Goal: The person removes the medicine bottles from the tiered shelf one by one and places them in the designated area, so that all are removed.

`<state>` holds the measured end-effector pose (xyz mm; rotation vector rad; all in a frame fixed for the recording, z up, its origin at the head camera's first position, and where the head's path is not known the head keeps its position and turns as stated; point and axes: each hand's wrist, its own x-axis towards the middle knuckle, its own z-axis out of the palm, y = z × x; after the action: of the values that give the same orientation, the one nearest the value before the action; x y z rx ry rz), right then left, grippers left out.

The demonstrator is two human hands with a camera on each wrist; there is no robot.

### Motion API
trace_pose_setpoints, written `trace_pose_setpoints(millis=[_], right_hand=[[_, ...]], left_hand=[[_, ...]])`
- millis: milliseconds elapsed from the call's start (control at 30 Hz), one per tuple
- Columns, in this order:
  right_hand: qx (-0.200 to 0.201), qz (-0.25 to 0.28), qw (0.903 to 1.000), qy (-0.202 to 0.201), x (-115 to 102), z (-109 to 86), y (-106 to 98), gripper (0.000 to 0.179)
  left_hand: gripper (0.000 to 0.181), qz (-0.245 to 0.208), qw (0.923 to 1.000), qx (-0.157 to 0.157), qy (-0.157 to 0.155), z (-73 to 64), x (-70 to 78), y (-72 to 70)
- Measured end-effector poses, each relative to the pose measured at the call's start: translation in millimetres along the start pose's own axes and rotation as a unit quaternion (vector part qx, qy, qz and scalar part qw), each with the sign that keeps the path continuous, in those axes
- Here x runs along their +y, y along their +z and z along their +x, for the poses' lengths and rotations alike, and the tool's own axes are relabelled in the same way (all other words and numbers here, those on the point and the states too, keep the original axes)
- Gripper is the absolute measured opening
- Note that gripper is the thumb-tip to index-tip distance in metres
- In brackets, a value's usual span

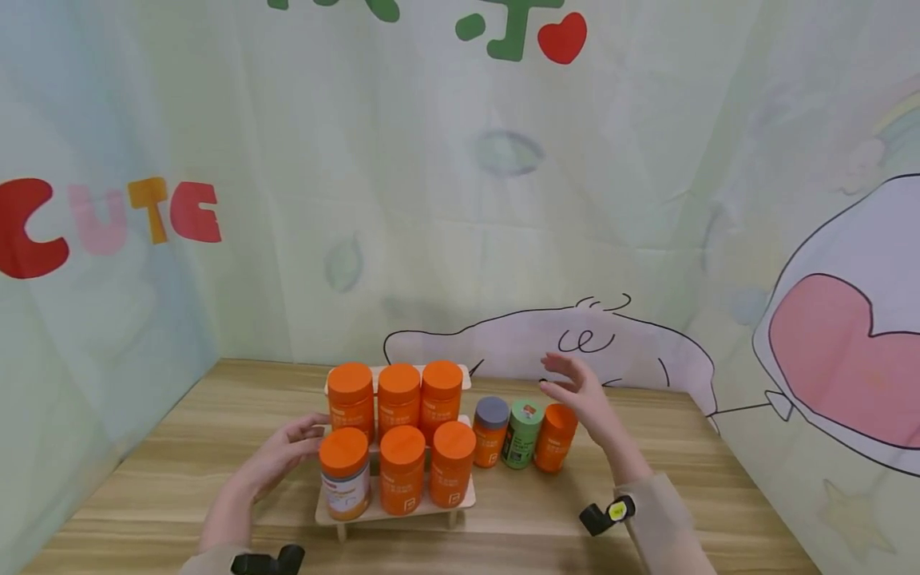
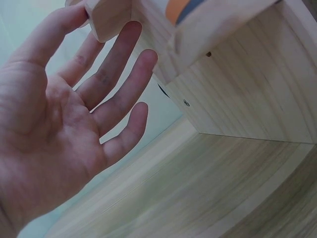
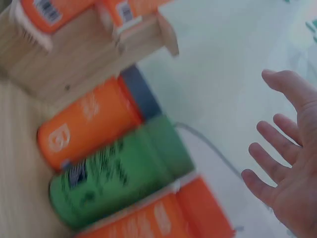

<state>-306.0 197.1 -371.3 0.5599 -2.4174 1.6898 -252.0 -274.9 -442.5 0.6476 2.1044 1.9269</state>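
Observation:
A two-tier wooden rack (image 1: pixel 388 511) holds orange-lidded jars in two rows. The front-left jar (image 1: pixel 346 473) has a white label and a grey band. My left hand (image 1: pixel 283 454) is at the rack's left side, fingers spread and loosely bent. In the left wrist view, its thumb and fingertips are right at the wooden edges (image 2: pixel 111 20). Right of the rack stand an orange jar with a grey-blue lid (image 1: pixel 490 431), a green jar (image 1: pixel 523 434) and an all-orange jar (image 1: pixel 556 438). Above these, my right hand (image 1: pixel 580 393) hovers with relaxed fingers and holds nothing.
The wood-grain table (image 1: pixel 575 519) extends around the rack. A printed cloth backdrop (image 1: pixel 460 239) with cartoon drawings and letters hangs behind it and along both sides.

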Motion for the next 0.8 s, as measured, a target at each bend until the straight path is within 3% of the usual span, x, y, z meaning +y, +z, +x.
trace_pose_setpoints(millis=[367, 800], right_hand=[[-0.073, 0.032, 0.9953, -0.054, -42, 17.8, 43, 0.057], [-0.169, 0.066, 0.982, -0.051, -61, 26.2, 85, 0.067]], left_hand=[[0.028, -0.003, 1.0, -0.006, 0.003, -0.1, -0.1, -0.3], [0.025, 0.013, 0.9998, 0.01, -0.011, -0.8, 3.0, 0.6]])
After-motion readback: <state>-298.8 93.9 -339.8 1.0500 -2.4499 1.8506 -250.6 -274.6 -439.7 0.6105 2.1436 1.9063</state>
